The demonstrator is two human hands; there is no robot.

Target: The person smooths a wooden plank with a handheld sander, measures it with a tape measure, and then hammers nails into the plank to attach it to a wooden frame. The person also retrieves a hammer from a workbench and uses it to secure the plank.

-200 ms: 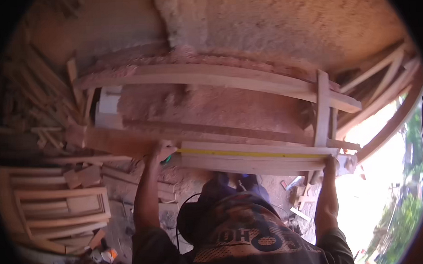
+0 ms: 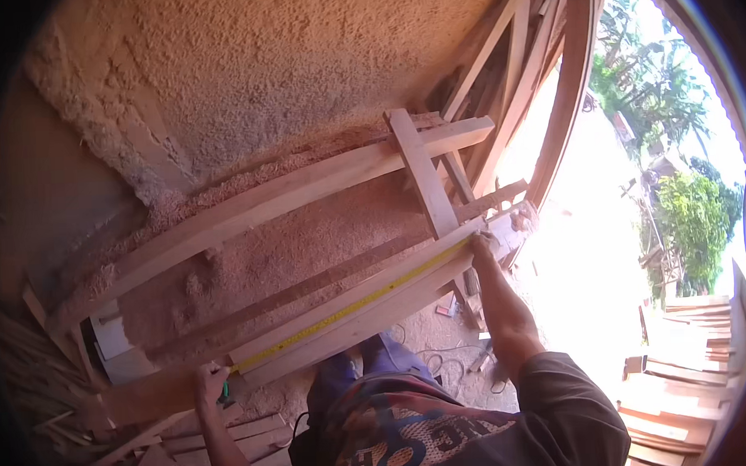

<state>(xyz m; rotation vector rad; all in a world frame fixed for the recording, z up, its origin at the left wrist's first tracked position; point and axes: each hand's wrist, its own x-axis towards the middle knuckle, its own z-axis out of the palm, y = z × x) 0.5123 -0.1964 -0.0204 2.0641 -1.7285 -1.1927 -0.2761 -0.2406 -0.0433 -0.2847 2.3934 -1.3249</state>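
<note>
Both arms stretched wide. Left hand [image 2: 209, 382] grips the yellow tape measure [image 2: 351, 309] case; right hand [image 2: 482, 245] pins its end. Tape lies flat along the pale plank [image 2: 377, 316].

The long plank [image 2: 368, 304] is taken as the landmark. Its upper face is covered along its length by a yellow tape measure [image 2: 351, 307]. Beyond the plank, a sawdust-covered gap is left open up to the far rail [image 2: 288, 195]. This gap is closed toward the right end by an upright crosspiece [image 2: 420, 173]. Below the plank's left end, passage is blocked by stacked offcuts [image 2: 191, 441].
</note>
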